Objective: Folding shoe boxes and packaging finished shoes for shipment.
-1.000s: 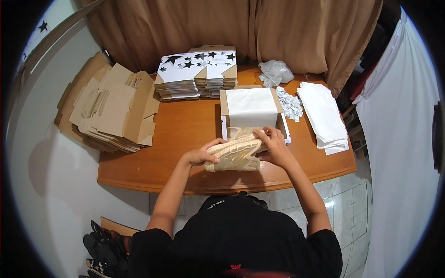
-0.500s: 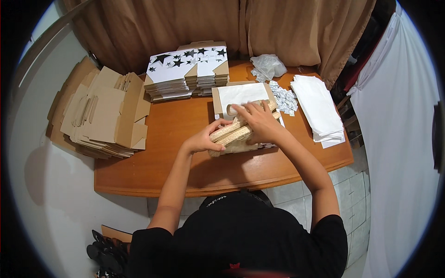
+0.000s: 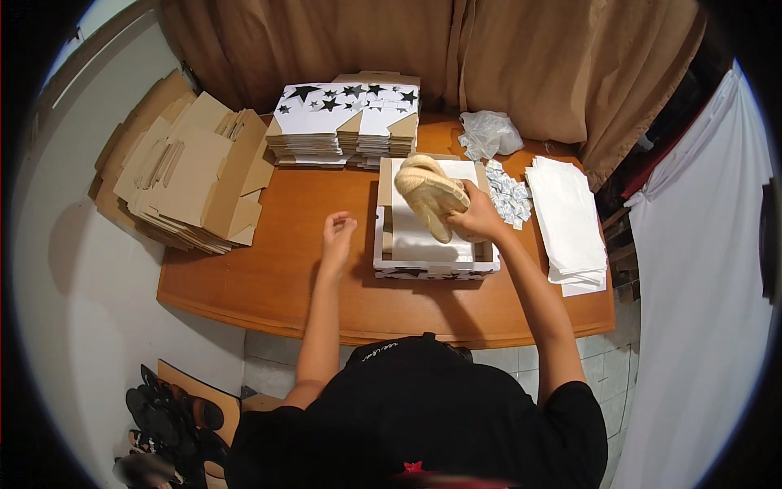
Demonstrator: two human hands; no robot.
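Probably a home packing room, stacked flat cartons [image 3: 191, 175], wooden table [image 3: 277, 269], curtains [image 3: 489, 57]

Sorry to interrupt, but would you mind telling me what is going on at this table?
A person at a wooden table is packing footwear. The right hand holds a pair of beige sandals over an open box lined with white paper. The left hand is empty, just left of the box. Flat star-printed boxes are stacked behind, plain cardboard at left, and white sheets at right.
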